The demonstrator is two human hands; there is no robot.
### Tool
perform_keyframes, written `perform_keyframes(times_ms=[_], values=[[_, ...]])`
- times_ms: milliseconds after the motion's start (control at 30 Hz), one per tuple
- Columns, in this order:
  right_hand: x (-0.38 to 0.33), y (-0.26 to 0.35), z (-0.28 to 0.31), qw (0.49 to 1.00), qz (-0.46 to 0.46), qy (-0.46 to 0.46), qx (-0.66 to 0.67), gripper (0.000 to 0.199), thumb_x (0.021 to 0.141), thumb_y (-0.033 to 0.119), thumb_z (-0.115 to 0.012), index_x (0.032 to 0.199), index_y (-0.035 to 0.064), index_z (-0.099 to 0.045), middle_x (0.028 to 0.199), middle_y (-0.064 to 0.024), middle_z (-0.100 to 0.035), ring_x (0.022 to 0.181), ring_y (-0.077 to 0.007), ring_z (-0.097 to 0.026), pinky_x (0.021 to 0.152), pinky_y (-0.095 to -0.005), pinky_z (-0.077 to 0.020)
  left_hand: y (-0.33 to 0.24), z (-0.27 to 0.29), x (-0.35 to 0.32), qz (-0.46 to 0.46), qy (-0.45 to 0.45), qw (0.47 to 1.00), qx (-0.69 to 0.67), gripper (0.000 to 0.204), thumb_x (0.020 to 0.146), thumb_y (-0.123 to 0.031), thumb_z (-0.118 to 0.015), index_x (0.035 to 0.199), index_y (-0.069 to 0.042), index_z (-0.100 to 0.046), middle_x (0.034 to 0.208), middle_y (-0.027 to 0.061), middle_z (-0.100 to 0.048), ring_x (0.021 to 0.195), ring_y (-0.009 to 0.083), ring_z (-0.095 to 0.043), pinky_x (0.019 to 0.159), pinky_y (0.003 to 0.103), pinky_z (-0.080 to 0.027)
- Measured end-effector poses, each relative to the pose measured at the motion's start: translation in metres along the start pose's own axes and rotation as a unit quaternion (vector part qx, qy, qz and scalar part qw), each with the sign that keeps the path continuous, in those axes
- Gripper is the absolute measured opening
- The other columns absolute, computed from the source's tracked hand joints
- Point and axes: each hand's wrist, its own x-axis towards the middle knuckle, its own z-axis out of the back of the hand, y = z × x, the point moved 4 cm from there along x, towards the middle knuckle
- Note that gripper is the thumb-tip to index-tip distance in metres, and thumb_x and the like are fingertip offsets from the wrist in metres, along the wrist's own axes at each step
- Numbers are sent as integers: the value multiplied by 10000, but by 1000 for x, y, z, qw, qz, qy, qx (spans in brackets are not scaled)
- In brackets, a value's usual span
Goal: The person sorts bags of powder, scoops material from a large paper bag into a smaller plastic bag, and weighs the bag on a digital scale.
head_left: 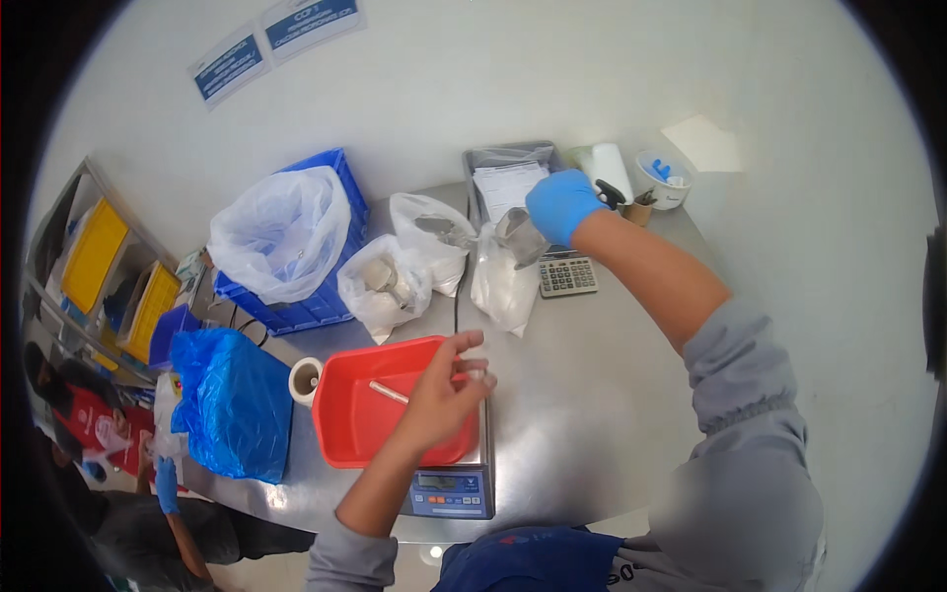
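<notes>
Looking down, we see our right hand, in a blue glove, closed around a metal scoop at the mouth of a white bag on the steel table. Our bare left hand hovers over the red tray on the scale, thumb and fingertips pinched on something small and pale; we cannot tell what it is. A thin stick lies in the tray, just beside that hand. Two more open bags sit behind the tray, one with a scoop inside. A calculator lies just right of the held scoop. A blue crate with a clear liner stands at far left, a blue bag near the front.
</notes>
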Motion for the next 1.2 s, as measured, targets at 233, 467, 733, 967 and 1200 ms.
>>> perform_keyframes(times_ms=[233, 467, 733, 967, 1200], values=[[-174, -69, -75, 953, -161, -78, 246, 230, 793, 289, -671, 880, 77, -694, 865, -144, -674, 841, -364, -633, 741, -417, -509, 71, -16, 155, -7, -138, 933, 331, 822, 772, -317, -756, 1383, 50, -348, 1336, 219, -468, 1207, 306, -513, 1010, 380, -420], [-381, 75, -178, 631, -431, -85, 639, 232, 826, 179, -657, 726, -1, -549, 601, -8, -440, 583, -74, -401, 518, -292, -351, 135, -19, 266, 156, -131, 975, -85, 269, 794, -178, -655, 1007, -24, -602, 760, 90, -587, 608, 173, -557, 499, 345, -436], [-487, 60, -195, 621, -536, -82, 567, 186, 823, 136, -640, 722, 10, -547, 618, 43, -418, 585, -48, -380, 510, -260, -322, -73, -21, 254, 65, -53, 876, -476, 203, 864, -67, -549, 695, -134, -458, 538, -12, -382, 442, 122, -372, 417, 281, -314], [-387, 13, -174, 685, -433, -77, 581, 155, 810, 126, -639, 766, -8, -574, 611, 15, -458, 566, -65, -419, 505, -271, -349, -270, 105, 59, -299, -96, 849, -424, 278, 968, -256, -428, 804, -79, -565, 659, 23, -551, 514, 118, -502, 518, 261, -446], [-242, 99, -257, 680, -327, -15, 656, 162, 834, 126, -600, 712, 28, -559, 589, 18, -463, 551, -68, -412, 488, -275, -334, -288, 111, -204, -495, -55, 819, -285, 253, 950, -305, -403, 895, -72, -489, 584, 13, -492, 439, 114, -453, 453, 249, -386]])
